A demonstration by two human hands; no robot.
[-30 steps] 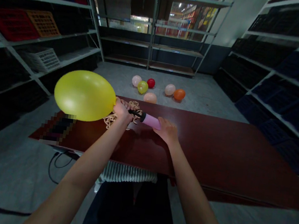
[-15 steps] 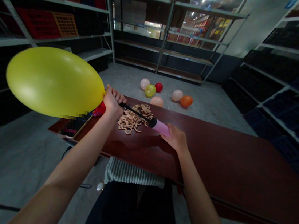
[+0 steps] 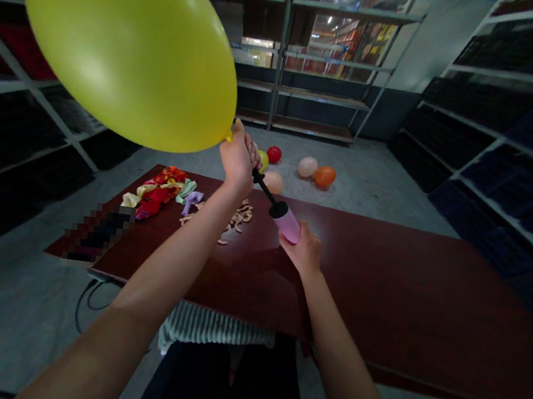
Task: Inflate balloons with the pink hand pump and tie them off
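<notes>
A large inflated yellow balloon fills the upper left, its neck at my left hand. My left hand is closed around the black end of a balloon pump, by the balloon's neck; the nozzle is hidden by the fingers. A black rod runs from there down into the pump's pink barrel. Wrapped round the lower part of the barrel is my right hand, just above the table. Partly behind my left forearm lie loose beige curled pieces, which look like uninflated balloons.
Uninflated balloons in red, yellow, green and purple lie at the table's left. A pixelated dark object is near them. Beyond the table, an orange balloon, a red balloon and several others rest on the floor. Shelves stand around.
The yellow balloon and my left hand have risen and moved right in view; the balloon looks bigger. Less of the pump's rod shows. The view has shifted, uncovering the colourful balloons at left.
</notes>
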